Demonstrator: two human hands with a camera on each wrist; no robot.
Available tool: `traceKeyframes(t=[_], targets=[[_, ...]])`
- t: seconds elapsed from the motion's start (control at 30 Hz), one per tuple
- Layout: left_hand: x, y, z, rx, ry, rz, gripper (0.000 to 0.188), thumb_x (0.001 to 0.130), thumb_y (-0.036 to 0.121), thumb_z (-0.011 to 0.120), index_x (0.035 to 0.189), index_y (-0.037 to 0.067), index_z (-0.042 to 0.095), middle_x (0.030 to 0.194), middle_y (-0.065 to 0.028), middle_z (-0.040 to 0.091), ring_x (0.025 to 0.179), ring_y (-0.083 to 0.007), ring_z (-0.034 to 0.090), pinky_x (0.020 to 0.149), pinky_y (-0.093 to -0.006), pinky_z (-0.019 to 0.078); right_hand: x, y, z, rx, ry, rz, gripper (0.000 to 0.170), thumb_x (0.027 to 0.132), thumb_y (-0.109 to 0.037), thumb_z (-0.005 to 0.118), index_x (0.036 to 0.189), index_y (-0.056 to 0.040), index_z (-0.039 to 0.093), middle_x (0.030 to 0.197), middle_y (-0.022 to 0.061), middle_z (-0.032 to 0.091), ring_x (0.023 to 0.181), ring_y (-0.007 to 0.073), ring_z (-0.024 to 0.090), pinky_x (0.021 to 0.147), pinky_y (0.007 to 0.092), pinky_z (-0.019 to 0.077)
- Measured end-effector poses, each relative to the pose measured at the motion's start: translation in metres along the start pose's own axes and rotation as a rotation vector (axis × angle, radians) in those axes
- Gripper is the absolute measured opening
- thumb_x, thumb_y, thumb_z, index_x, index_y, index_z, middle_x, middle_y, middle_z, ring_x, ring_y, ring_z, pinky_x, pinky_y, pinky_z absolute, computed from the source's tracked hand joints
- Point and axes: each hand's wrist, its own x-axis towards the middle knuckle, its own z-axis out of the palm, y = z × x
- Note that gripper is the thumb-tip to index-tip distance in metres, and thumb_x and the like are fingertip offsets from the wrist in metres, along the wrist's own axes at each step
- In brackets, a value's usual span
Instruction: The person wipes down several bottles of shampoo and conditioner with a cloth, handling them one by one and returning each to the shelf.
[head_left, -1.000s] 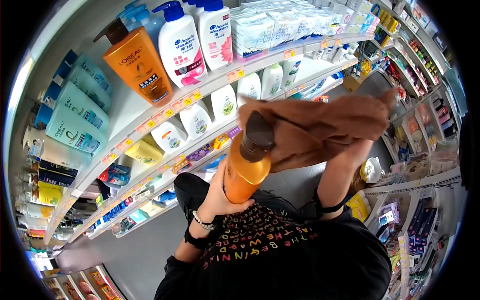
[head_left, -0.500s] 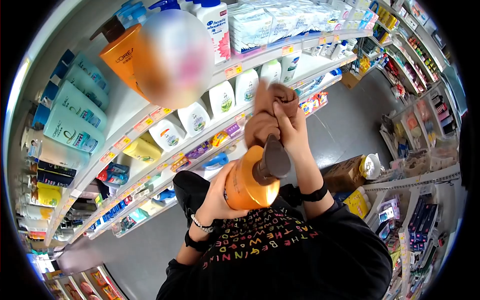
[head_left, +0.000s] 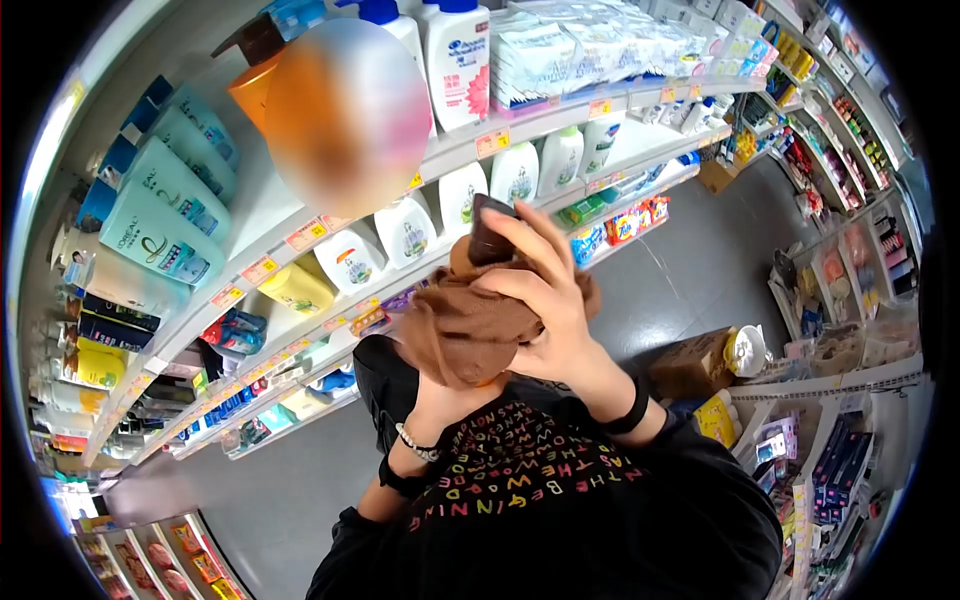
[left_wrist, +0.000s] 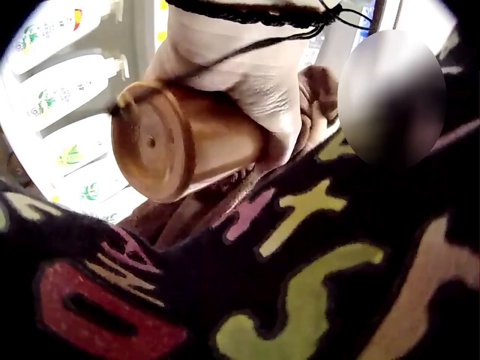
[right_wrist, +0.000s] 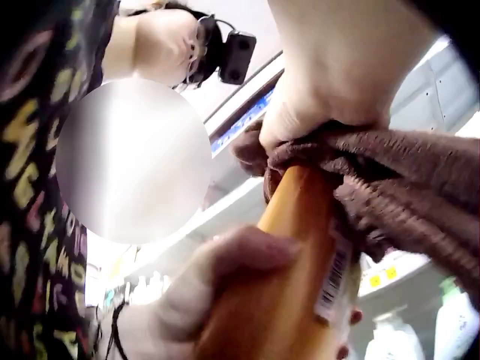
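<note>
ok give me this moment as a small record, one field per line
left grip: holds the orange bottle by its body
right grip: curled round the brown cloth, by the pump
cloth: bunched over the bottle's upper part
pump: dark brown
bottle side: barcode label
shelves: teal bottles, white bottles, cotton packs

Bottle (right_wrist: 296, 232): orange, as I see it from here, its white label (right_wrist: 331, 281) striped in black
Pump (head_left: 486, 245): dark brown
Cloth (head_left: 470, 325): plain brown on my feed
Shirt (head_left: 590, 540): black, its letters (left_wrist: 296, 326) showing me pink, yellow, green and red
Shelf bottles (head_left: 165, 230): mint green, blue caps (head_left: 97, 205)
Floor (head_left: 250, 510): grey
</note>
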Motion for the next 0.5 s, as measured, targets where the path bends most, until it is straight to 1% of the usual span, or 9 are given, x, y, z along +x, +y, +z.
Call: traceKeyframes(t=[0.1,0.13,0.17,0.23,0.27,0.3,0.33,0.37,0.5], targets=[[-0.002,-0.014,0.007,-0.907,0.110,-0.388,0.075,0.061,0.012,0.077,0.126,0.002,0.040,0.126,-0.0117,0.047,0.114,-0.0221,0.049,0.095,-0.0360,0.0409,-0.020,0.013,0.021,0.325,0.195,0.084,0.041,0.064,-0.018,0.074,0.097,-0.0010,0.058,0.138,0.0232,0.029,0.123,0.0401,0.037,0.099,0.0486,0.0337],[-0.002,-0.010,0.005,-0.663,0.228,-0.205,0.085,0.057,0.012,0.079,0.130,0.001,0.035,0.122,-0.0137,0.051,0.113,-0.0211,0.051,0.094,-0.0355,0.0417,-0.029,0.016,0.027,0.368,0.249,0.100,0.038,0.066,-0.016,0.073,0.097,-0.0001,0.058,0.139,0.0242,0.027,0.121,0.0393,0.039,0.097,0.0474,0.0361],[-0.010,-0.038,0.003,-0.428,0.125,-0.177,0.094,0.055,0.013,0.080,0.133,0.000,0.029,0.120,-0.0159,0.052,0.112,-0.0210,0.052,0.093,-0.0349,0.0418,-0.034,0.016,0.030,0.414,0.300,0.118,0.036,0.068,-0.014,0.072,0.097,0.0008,0.059,0.139,0.0253,0.025,0.120,0.0384,0.042,0.096,0.0461,0.0385],[0.001,-0.004,-0.021,-0.218,0.133,-0.202,0.094,0.055,0.015,0.081,0.132,-0.001,0.029,0.119,-0.0161,0.053,0.109,-0.0223,0.054,0.093,-0.0343,0.0420,-0.034,0.009,0.023,0.341,0.267,0.227,0.044,0.072,-0.013,0.071,0.106,0.0062,0.051,0.135,0.0238,0.032,0.115,0.0346,0.049,0.095,0.0411,0.0413],[0.000,-0.004,-0.023,-0.257,0.163,-0.175,0.094,0.056,0.017,0.081,0.132,-0.001,0.029,0.121,-0.0166,0.051,0.112,-0.0233,0.052,0.094,-0.0337,0.0405,-0.043,0.025,0.010,0.069,0.078,0.182,0.050,0.075,-0.013,0.070,0.113,0.0073,0.044,0.127,0.0221,0.044,0.111,0.0279,0.051,0.092,0.0366,0.0430],[-0.006,-0.009,-0.023,-0.338,0.189,-0.162,0.096,0.057,0.018,0.081,0.133,-0.001,0.026,0.120,-0.0152,0.051,0.112,-0.0236,0.051,0.095,-0.0333,0.0392,-0.049,0.027,0.019,0.379,0.402,0.413,0.048,0.079,-0.011,0.066,0.117,0.0076,0.042,0.114,0.0184,0.054,0.106,0.0222,0.053,0.091,0.0337,0.0429],[-0.012,-0.018,-0.023,-0.415,0.201,-0.227,0.095,0.057,0.018,0.081,0.132,0.000,0.027,0.118,-0.0132,0.051,0.110,-0.0228,0.051,0.095,-0.0332,0.0390,-0.049,0.031,0.022,0.202,0.608,0.606,0.042,0.084,-0.009,0.060,0.117,0.0089,0.042,0.107,0.0161,0.057,0.102,0.0201,0.054,0.090,0.0315,0.0424],[-0.017,-0.024,-0.025,-0.495,0.213,-0.289,0.094,0.058,0.018,0.082,0.132,0.000,0.027,0.117,-0.0112,0.051,0.108,-0.0221,0.051,0.094,-0.0331,0.0388,-0.056,0.043,0.020,0.367,0.673,0.662,0.034,0.086,-0.004,0.055,0.115,0.0085,0.044,0.103,0.0135,0.058,0.102,0.0187,0.054,0.089,0.0299,0.0418],[0.001,0.006,-0.063,-0.869,0.497,-0.094,0.078,0.069,0.039,0.076,0.123,0.001,0.035,0.101,-0.0105,0.052,0.090,-0.0209,0.056,0.075,-0.0322,0.0479,-0.083,0.070,-0.008,0.193,0.477,0.728,0.020,0.087,-0.007,0.055,0.102,0.0061,0.053,0.101,0.0100,0.058,0.095,0.0140,0.054,0.083,0.0257,0.0413]])
